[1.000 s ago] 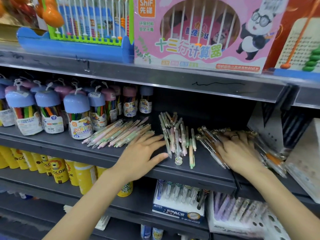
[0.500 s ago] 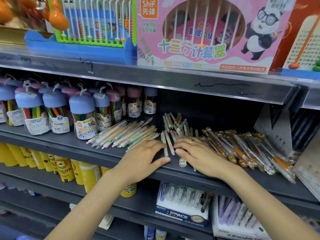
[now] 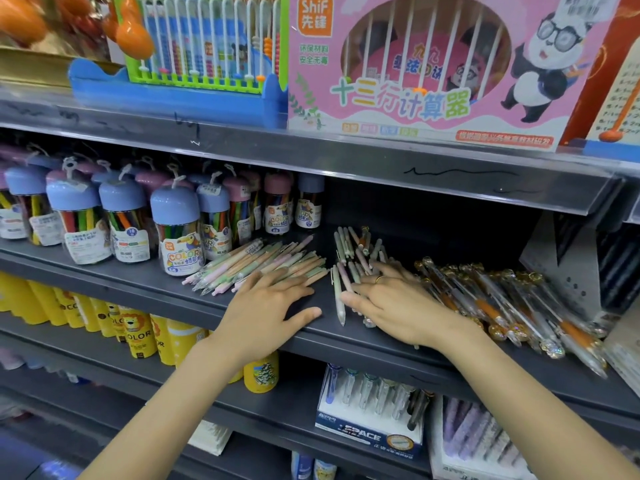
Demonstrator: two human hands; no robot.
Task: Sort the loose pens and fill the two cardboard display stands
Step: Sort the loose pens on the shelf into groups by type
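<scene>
**On the Middle Shelf: Sorting Step, Stands Not Yet Loaded**

On the dark middle shelf (image 3: 145,292), the loose pens are laid out in three groups. A pastel pen pile (image 3: 266,265) is spread as a fan at the left, just beside the marker jars (image 3: 180,233). A slimmer middle pen cluster (image 3: 356,258) is placed at the centre. A gold-capped pen heap (image 3: 502,303), with clear barrels and orange grips, is spread to the right.

The left hand (image 3: 266,313) is laid flat and open, fingers spread, with its fingertips resting on the near ends of the pastel pen pile; nothing is gripped. The right hand (image 3: 401,306) is likewise laid palm-down with fingers extended over the middle pen cluster, so that pens are pressed or gathered beneath it. No closed grip is seen, though whether any pen is pinched under the palm cannot be told.

The step in hand is judged to be sorting: pens are being separated by type. A folded cardboard piece (image 3: 568,265) is seen at the right rear, possibly a display stand; a second cannot be identified with certainty.

For the next move, one sorted group should be squared up, its tips aligned in one direction, and collected into a bundle before transfer. Care is called for, as round barrels are judged likely to roll toward the shelf edge.
</scene>
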